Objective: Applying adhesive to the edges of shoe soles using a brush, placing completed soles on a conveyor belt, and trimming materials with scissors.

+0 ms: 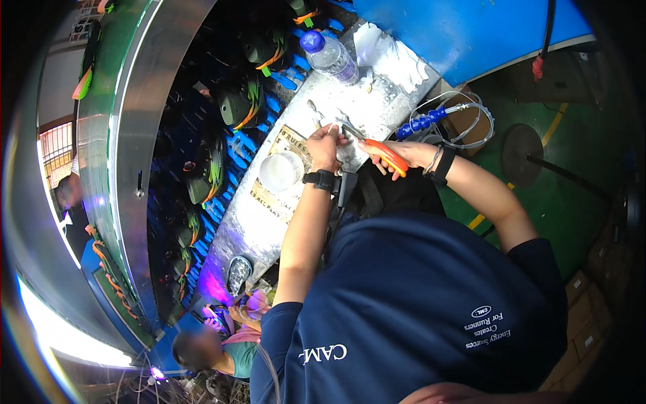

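My right hand [409, 156] is closed around pliers [389, 156] with orange and yellow handles. Their metal jaws reach left, close to the fingertips of my left hand [324, 149]. That left hand is pinched shut over the metal bench [252, 229]; whatever its fingers hold is too small to make out. Beside it on the bench lies a small brush-like tool [313, 110]. A round whitish tub [281, 170] stands just left of my left wrist, on a printed sheet [288, 140].
A clear bottle [331, 59] with a purple cap and crumpled white paper [390, 57] occupy the bench's far end. Left runs a rack of shoes [240, 101] on blue holders. A blue nozzle with tubing [422, 124] is at right. A co-worker [229, 360] sits lower left.
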Motion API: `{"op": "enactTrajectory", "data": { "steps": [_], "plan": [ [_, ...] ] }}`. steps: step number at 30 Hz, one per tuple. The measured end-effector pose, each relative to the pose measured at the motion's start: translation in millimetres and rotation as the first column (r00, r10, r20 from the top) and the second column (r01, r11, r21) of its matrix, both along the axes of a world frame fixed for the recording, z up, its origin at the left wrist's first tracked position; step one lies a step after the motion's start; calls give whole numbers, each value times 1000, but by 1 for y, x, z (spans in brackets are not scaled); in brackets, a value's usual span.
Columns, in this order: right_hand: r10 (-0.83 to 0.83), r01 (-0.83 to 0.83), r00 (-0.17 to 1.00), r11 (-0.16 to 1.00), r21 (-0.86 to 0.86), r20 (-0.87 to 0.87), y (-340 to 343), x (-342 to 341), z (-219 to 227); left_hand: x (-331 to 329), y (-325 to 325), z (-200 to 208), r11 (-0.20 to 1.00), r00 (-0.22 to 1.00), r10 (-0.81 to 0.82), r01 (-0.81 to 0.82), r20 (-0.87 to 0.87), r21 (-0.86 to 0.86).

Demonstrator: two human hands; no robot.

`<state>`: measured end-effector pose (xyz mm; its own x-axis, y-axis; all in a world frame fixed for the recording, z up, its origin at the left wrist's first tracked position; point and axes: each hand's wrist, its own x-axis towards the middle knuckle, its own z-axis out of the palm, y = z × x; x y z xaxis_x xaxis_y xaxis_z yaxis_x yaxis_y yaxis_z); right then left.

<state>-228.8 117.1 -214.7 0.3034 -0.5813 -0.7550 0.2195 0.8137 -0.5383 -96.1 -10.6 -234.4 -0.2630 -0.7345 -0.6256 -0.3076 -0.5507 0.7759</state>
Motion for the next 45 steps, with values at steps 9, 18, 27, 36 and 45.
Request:
{"op": "enactTrajectory", "data": {
  "steps": [9, 18, 27, 36, 45],
  "plan": [
    [-8, 0, 996, 996, 90, 89, 4, -3, 2, 5, -9, 1, 993, 985, 17, 3, -173, 115],
    [-7, 6, 997, 1000, 18, 79, -10, -3, 2, 3, -13, -3, 963, 976, -153, 183, -156, 199],
    [-122, 120, 992, 990, -78, -17, -13, 7, -12, -4, -12, -6, 957, 958, -265, 276, 114, -94],
    [-108, 98, 986, 991, -87, -126, -14, 8, -30, -5, -10, -5, 946, 947, -287, 304, 143, -114],
    [42, -64, 979, 992, -105, -201, -16, 0, -7, -18, -10, 19, 984, 975, -176, 177, 136, -2]
  ]
}}
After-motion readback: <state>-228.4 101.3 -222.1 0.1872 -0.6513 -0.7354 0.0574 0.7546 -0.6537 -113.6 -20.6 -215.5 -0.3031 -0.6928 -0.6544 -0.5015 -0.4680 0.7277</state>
